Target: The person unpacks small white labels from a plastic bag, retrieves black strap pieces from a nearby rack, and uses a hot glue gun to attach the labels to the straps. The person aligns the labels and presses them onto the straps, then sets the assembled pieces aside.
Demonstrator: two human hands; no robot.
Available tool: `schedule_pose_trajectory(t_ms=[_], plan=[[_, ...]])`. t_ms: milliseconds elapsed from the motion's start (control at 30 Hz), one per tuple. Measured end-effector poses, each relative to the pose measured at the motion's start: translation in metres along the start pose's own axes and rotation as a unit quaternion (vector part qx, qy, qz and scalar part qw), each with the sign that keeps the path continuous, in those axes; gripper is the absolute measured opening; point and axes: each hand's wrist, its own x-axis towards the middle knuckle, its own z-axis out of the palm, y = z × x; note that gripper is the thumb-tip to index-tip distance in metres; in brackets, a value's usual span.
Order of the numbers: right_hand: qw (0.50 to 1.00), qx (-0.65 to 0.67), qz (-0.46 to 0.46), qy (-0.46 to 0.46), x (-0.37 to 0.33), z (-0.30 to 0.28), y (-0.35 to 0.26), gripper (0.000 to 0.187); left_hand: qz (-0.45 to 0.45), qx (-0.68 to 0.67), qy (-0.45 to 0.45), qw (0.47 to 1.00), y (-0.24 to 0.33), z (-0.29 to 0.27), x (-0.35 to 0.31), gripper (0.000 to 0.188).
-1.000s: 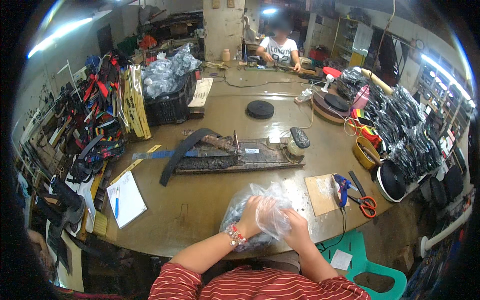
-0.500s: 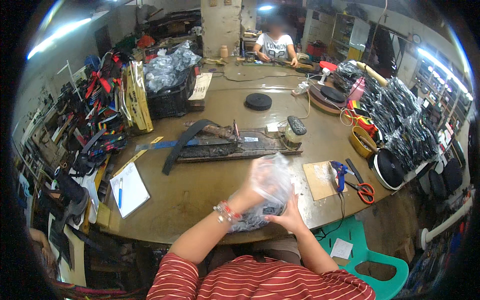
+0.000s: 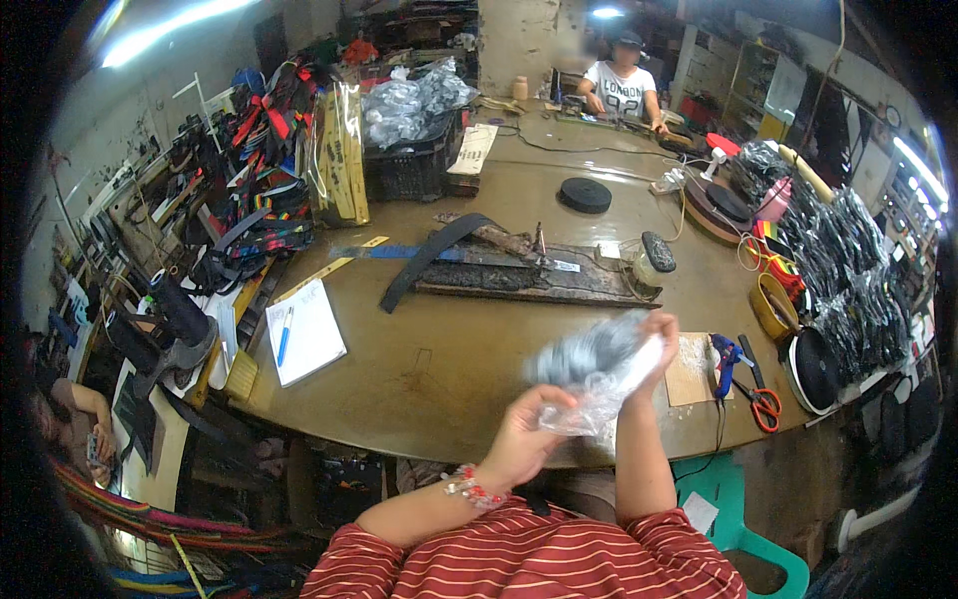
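A clear plastic bag (image 3: 591, 374) with dark grey pieces inside is lifted above the near edge of the round brown table (image 3: 469, 349). My left hand (image 3: 526, 434) grips the bag's lower end. My right hand (image 3: 654, 344) holds its upper right side. The bag is blurred with motion. A beaded bracelet (image 3: 469, 489) is on my left wrist.
A dark work board (image 3: 529, 280) with a black strap (image 3: 429, 262) lies mid-table. A white pad with a blue pen (image 3: 304, 334) is at left. Scissors (image 3: 763, 404) and a blue tool (image 3: 723, 354) lie right. Another person (image 3: 624, 85) sits at the far side.
The bag has come up from the table's near edge into the air. Both hands rose with it, the right one moving higher and to the right.
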Motion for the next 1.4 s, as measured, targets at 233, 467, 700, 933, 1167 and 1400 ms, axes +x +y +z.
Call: schedule_pose_trajectory(t_ms=[233,467,700,933,1167,1400], plan=[[0.900,0.162,-0.009,-0.403,0.004,0.007,-0.040,0.020,-0.261,0.056,0.097,0.959,-0.035,-0.048,0.051,0.016],[0.909,-0.247,-0.089,-0.323,-0.029,-0.026,-0.042,0.019,-0.205,0.014,0.046,0.978,0.021,-0.030,0.060,0.010],[0.989,0.048,0.137,-0.032,-0.080,-0.014,0.029,0.016,0.105,0.625,0.015,0.774,-0.010,-0.005,0.025,0.036],[0.965,0.092,0.245,0.006,-0.094,0.001,0.011,0.037,0.105,0.661,-0.043,0.741,-0.006,-0.026,0.012,0.026],[0.927,-0.092,0.278,-0.233,-0.075,-0.016,-0.015,0.078,0.292,0.757,0.040,0.583,0.000,-0.050,0.007,0.017],[0.895,0.081,0.345,-0.271,-0.075,-0.038,-0.050,0.083,0.156,0.614,0.265,0.727,0.027,-0.085,0.011,0.017]])
